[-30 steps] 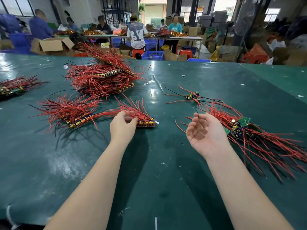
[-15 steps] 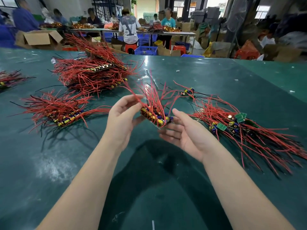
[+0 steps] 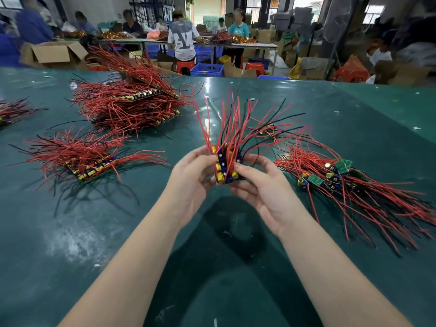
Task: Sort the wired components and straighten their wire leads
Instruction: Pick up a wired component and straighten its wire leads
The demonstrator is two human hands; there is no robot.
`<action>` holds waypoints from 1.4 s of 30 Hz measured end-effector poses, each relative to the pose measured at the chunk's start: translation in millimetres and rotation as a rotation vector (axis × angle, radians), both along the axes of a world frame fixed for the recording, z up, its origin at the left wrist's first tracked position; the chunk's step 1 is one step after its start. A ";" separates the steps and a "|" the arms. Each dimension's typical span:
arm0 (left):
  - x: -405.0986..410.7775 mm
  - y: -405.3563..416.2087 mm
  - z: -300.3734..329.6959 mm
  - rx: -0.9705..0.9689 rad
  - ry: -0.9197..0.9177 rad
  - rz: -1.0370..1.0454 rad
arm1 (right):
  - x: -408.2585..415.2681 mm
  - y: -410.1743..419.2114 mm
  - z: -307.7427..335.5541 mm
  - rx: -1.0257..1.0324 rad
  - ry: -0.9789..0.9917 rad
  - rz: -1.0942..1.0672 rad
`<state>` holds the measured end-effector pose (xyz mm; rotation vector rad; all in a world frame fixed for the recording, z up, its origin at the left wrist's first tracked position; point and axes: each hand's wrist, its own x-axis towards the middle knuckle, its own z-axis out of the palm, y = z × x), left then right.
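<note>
Component strip (image 3: 226, 168) sits between left hand (image 3: 191, 180) and right hand (image 3: 262, 185), both gripping it, leads (image 3: 226, 123) upward

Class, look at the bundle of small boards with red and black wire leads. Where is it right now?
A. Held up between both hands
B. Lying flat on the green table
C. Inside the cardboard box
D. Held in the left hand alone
A: the bundle of small boards with red and black wire leads is gripped by the left hand and right hand above the green table.
</note>
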<state>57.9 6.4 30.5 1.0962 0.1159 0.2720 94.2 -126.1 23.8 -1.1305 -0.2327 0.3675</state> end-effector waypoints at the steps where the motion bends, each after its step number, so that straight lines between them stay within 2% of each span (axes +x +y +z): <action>1: -0.8 -1.5 -1.1 0.011 -0.010 0.008 | -0.1 0.4 -1.0 -0.013 -0.014 -0.005; 6: -3.3 -1.2 -5.9 0.027 0.012 0.047 | 1.6 3.6 -5.9 -0.063 -0.060 -0.051; 11: -4.5 -0.8 -8.0 0.060 0.021 0.016 | 2.7 4.8 -11.0 -0.028 0.001 -0.033; 17: -8.9 -2.9 -7.5 0.073 0.060 -0.036 | 4.2 3.5 -11.7 -0.037 -0.047 -0.025; 20: -8.9 -1.3 -8.4 0.112 0.110 -0.039 | 5.9 2.2 -13.3 -0.036 -0.016 -0.026; 30: -6.6 -0.7 -11.6 0.050 0.222 -0.029 | 8.7 -7.1 -11.0 -0.001 0.125 0.056; 42: -7.3 4.3 -13.8 0.088 0.207 -0.073 | 9.2 -8.9 -11.0 -0.029 0.074 0.072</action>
